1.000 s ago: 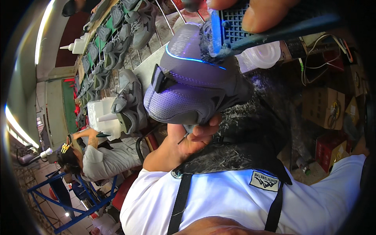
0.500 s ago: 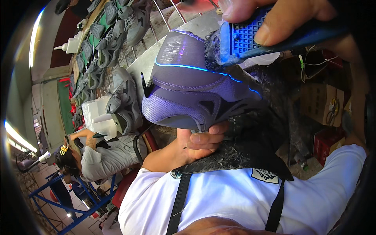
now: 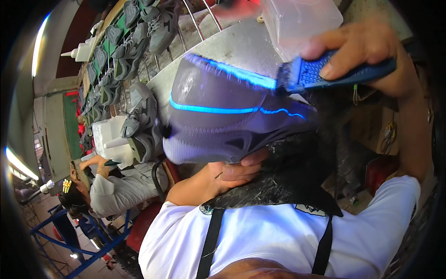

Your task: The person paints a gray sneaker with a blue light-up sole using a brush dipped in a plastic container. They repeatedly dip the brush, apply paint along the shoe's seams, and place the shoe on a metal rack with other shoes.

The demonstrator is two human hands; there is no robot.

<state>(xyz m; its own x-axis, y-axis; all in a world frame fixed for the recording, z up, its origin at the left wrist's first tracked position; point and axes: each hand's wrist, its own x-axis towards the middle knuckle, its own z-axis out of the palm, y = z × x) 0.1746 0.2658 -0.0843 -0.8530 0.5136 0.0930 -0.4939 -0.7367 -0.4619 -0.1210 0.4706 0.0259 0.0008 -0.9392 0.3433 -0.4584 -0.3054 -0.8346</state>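
A grey-purple shoe upper (image 3: pixel 218 121) is held up before my chest, with a glowing blue line along its side and a wider blue glow along its upper edge. My left hand (image 3: pixel 239 174) grips it from below, the curled fingers showing under its edge and the rest hidden. My right hand (image 3: pixel 367 49), slightly blurred, is closed round a blue brush (image 3: pixel 309 74). The brush's dark bristles are at the right end of the shoe's upper edge; whether they touch it I cannot tell.
Beyond the shoe lies a round-edged metal table (image 3: pixel 241 44) bearing a translucent plastic container (image 3: pixel 299 23). Grey shoes (image 3: pixel 141 109) stand on a rack at left, near a white squeeze bottle (image 3: pixel 83 51) and a white tub (image 3: pixel 111 139). A person (image 3: pixel 125 186) sits at lower left.
My right hand and the brush have moved right and slightly down, off the shoe's top face. The shoe has tilted, exposing its glowing upper edge. The plastic container shows more fully.
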